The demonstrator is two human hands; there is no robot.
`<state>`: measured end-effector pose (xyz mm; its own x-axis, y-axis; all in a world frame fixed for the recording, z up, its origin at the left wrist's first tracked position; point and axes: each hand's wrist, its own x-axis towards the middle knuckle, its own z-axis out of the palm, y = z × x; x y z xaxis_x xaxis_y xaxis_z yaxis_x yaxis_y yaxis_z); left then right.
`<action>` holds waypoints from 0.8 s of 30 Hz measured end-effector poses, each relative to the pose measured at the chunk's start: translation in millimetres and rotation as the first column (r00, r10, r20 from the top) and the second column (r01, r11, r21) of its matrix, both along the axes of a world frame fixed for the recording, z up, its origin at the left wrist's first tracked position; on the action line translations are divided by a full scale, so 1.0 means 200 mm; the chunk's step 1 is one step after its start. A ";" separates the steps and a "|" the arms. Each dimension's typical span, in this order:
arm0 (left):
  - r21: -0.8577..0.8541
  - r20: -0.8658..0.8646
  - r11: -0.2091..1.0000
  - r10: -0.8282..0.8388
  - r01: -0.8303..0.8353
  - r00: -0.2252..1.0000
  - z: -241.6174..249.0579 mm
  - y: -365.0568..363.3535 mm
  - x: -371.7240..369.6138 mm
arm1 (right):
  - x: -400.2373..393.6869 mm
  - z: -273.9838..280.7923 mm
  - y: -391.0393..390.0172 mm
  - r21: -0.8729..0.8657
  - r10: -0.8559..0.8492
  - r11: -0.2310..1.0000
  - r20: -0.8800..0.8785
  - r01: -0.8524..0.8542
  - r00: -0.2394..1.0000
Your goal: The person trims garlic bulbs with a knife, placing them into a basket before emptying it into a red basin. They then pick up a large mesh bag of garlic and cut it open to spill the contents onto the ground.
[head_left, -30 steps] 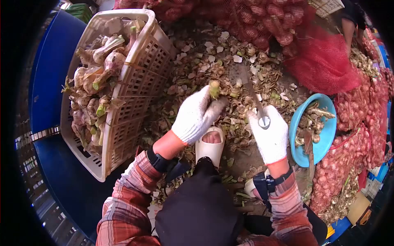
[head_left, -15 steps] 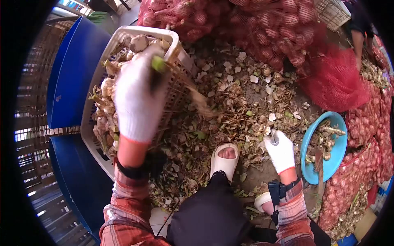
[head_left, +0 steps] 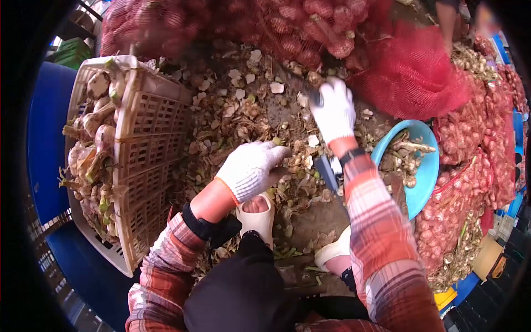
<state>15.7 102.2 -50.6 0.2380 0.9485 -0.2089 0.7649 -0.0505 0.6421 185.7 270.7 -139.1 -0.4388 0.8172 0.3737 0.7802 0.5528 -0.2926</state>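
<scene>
Here, the left hand [head_left: 250, 168] curls its fingers partway, any contents hidden; the right hand [head_left: 333, 110] grips a blurred knife [head_left: 316, 98]. Garlic [head_left: 105, 138], crated left of the left fingers, appears light, firm, papery-skinned, best held by the bulb.

Garlic [head_left: 91, 141] in crate [head_left: 149, 152], left; basin [head_left: 425, 182] right; sacks [head_left: 456, 205] farther right; scraps [head_left: 238, 119] between.
</scene>
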 end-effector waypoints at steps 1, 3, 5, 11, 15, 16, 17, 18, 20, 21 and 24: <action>-0.005 0.034 1.000 -0.024 0.024 0.999 -0.03 -0.01 0.01 | -0.04 -0.03 0.06 0.002 -0.023 1.000 0.018 0.023 1.000; -0.057 0.126 0.998 0.004 0.004 0.992 -0.07 -0.03 0.00 | -0.10 -0.08 0.17 -0.123 -0.042 0.991 0.091 0.053 0.995; -0.099 0.206 0.995 0.041 -0.021 0.978 -0.11 -0.04 -0.02 | -0.15 -0.15 0.25 -0.248 -0.022 0.966 0.188 0.069 0.982; -0.031 0.205 0.906 0.419 -0.423 0.884 -0.21 -0.04 -0.03 | -0.09 -0.03 -0.01 -0.396 0.014 0.915 -0.168 -0.080 0.986; -0.045 0.327 0.891 0.440 -0.451 0.836 -0.28 0.01 -0.01 | -0.07 0.23 -0.41 -0.842 -0.491 0.384 -0.535 -0.380 0.688; -0.439 0.745 0.800 0.579 -0.410 0.331 -0.46 0.01 0.02 | -0.06 0.27 -0.46 -0.868 -0.487 0.340 -0.491 -0.361 0.722; -0.485 0.755 0.821 0.567 -0.303 0.328 -0.31 0.03 0.01 | -0.04 0.31 -0.50 -0.894 -0.483 0.295 -0.445 -0.338 0.755; -0.404 0.713 0.854 0.519 -0.329 0.472 -0.22 0.01 -0.01 | -0.03 0.38 -0.52 -0.894 -0.483 0.298 -0.443 -0.335 0.755; -0.314 0.645 0.880 0.474 -0.358 0.600 -0.14 -0.05 -0.05 | 0.00 0.51 -0.53 -0.846 -0.245 0.498 -0.350 -0.192 0.904; -0.350 0.649 0.854 0.517 -0.385 0.558 -0.12 -0.07 -0.05 | 0.02 0.51 -0.54 -0.745 -0.128 0.636 -0.359 -0.201 0.925; -0.450 0.738 0.832 0.551 -0.324 0.390 -0.08 -0.16 -0.08 | 0.04 0.58 -0.59 -0.388 0.210 0.885 -0.161 -0.258 0.964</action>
